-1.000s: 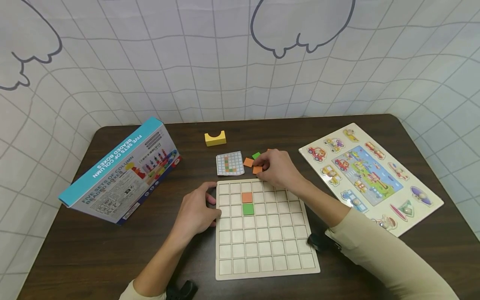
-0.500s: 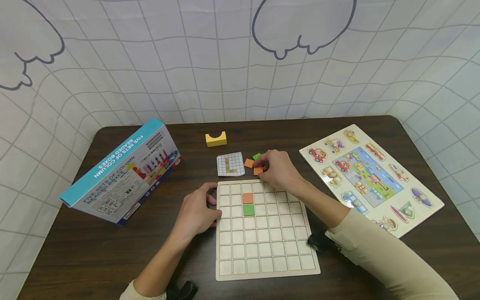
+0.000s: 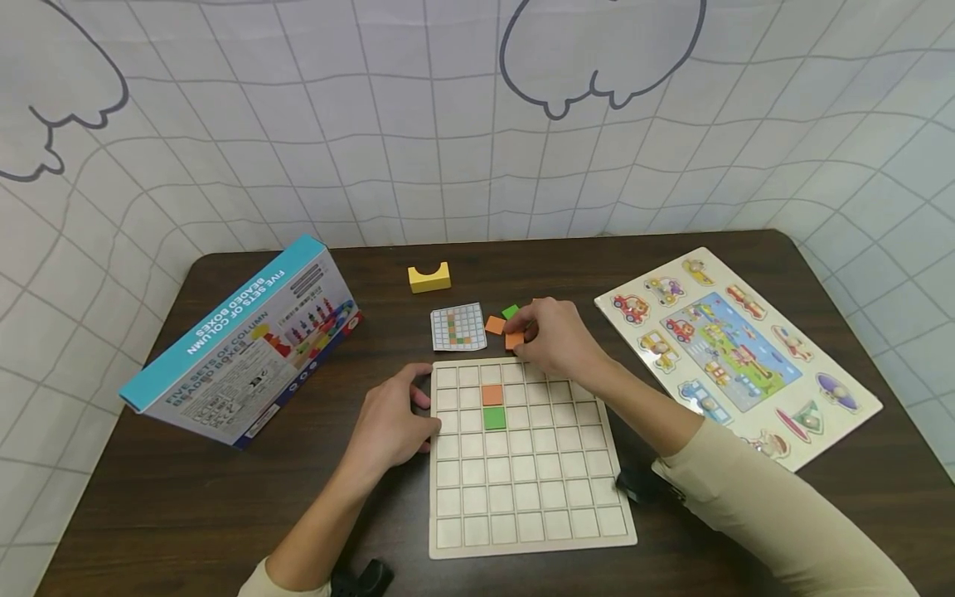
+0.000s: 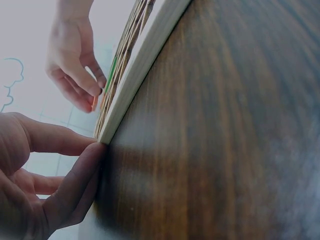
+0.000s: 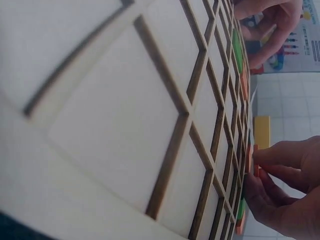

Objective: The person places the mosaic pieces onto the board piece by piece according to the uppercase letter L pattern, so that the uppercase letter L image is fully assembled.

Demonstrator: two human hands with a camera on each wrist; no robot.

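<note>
A pale wooden grid board (image 3: 530,477) lies on the table in the head view. One orange tile (image 3: 492,395) and one green tile (image 3: 494,418) sit in adjoining cells of one column. My left hand (image 3: 391,419) holds the board's left edge between thumb and finger, as the left wrist view confirms. Beyond the far edge, my right hand (image 3: 555,336) pinches another orange tile (image 5: 256,161), which stands on edge between the fingertips. Beside it lie a loose orange tile (image 3: 495,324) and a green tile (image 3: 511,311). The right hand partly hides the other tiles.
A small pattern card (image 3: 458,327) lies behind the board, with a yellow arch block (image 3: 429,278) farther back. A blue-topped box (image 3: 254,348) stands at left. A picture puzzle board (image 3: 734,356) lies at right, near the right forearm.
The orange tile at my right fingertips has tilted up slightly. Both hands and the grid board stay in nearly the same place.
</note>
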